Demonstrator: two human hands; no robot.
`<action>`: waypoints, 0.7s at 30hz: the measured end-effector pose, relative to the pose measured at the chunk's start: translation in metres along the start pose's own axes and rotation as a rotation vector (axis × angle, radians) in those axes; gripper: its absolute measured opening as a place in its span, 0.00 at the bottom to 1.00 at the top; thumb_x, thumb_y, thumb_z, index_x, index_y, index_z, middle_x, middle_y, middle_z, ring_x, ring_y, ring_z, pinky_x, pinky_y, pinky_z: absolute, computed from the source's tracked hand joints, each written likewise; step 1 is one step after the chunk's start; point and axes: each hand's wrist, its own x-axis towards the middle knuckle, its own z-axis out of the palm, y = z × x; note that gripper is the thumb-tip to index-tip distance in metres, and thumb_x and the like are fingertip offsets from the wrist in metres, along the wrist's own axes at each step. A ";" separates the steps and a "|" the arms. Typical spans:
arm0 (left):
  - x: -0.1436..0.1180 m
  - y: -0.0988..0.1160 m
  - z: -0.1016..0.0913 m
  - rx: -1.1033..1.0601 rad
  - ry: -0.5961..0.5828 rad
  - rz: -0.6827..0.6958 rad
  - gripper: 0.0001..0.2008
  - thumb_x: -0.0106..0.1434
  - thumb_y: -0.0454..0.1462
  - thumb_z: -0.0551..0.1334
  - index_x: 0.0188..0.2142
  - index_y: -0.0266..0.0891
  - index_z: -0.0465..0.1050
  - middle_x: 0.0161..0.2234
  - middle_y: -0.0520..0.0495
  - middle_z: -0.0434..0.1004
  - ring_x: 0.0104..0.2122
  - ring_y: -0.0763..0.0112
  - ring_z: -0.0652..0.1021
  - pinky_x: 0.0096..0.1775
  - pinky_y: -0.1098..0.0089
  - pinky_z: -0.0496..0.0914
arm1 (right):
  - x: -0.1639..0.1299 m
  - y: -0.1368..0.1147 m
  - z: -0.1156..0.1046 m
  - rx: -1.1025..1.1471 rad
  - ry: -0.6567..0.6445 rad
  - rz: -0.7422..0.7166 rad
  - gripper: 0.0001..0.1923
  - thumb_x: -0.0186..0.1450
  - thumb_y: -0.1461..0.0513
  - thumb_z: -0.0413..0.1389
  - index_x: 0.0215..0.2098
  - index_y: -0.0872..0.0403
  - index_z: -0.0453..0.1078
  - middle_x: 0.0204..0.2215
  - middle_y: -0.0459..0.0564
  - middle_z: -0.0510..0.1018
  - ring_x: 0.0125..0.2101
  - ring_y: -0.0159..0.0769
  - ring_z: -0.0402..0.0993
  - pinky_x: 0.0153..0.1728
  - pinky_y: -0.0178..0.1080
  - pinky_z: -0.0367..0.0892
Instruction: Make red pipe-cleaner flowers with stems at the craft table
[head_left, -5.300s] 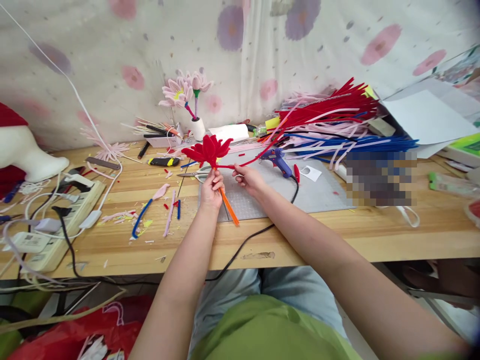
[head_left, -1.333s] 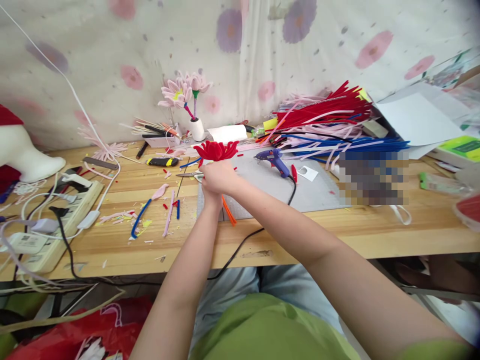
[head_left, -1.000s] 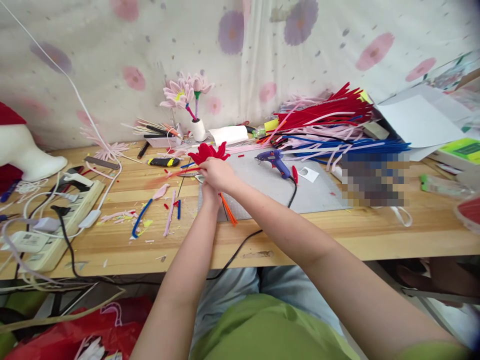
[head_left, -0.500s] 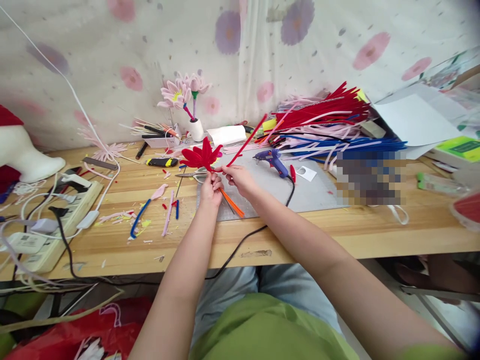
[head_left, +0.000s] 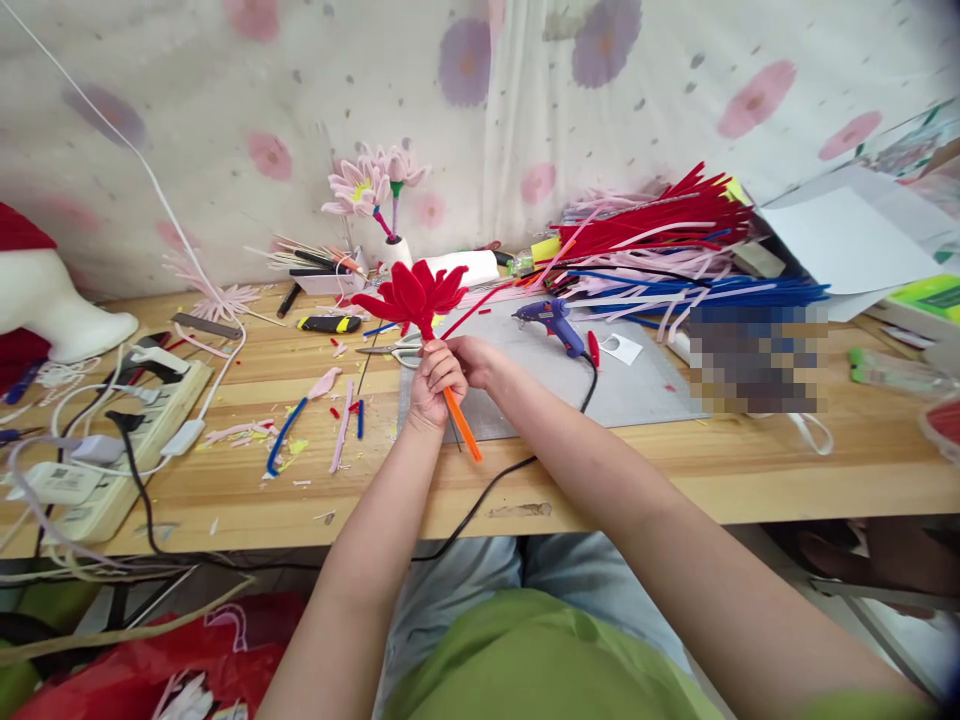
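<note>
My left hand (head_left: 437, 385) is closed around the stem of a red pipe cleaner flower (head_left: 414, 297), whose petals spread above the fist. Orange pipe cleaners (head_left: 463, 428) come out below that hand as part of the stem, and a thin dark wire shows beside them. My right hand (head_left: 472, 362) presses close against the left one, fingers bent and partly hidden behind it. From the right hand's fingers a red pipe cleaner (head_left: 474, 308) slants up to the right, its lower end by the flower's base. Scissors (head_left: 401, 350) lie just left of the hands.
A blue glue gun (head_left: 553, 322) rests on the grey cutting mat (head_left: 637, 385), its black cord running to the front edge. Bundles of pipe cleaners (head_left: 667, 225) pile up at the back right. A power strip (head_left: 135, 450), a utility knife (head_left: 328, 324) and scraps lie left.
The flower has turned more upright, with its stem now showing beneath the petals. My right hand has moved in closer to the left, and the red pipe cleaner has tilted lower.
</note>
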 end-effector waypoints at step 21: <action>0.014 -0.018 0.001 0.412 -0.042 -0.043 0.13 0.61 0.39 0.57 0.22 0.36 0.60 0.14 0.57 0.58 0.11 0.86 0.55 0.13 0.83 0.46 | -0.016 -0.005 -0.031 -0.196 0.111 -0.268 0.14 0.53 0.54 0.58 0.30 0.57 0.71 0.18 0.43 0.69 0.16 0.21 0.54 0.16 0.30 0.43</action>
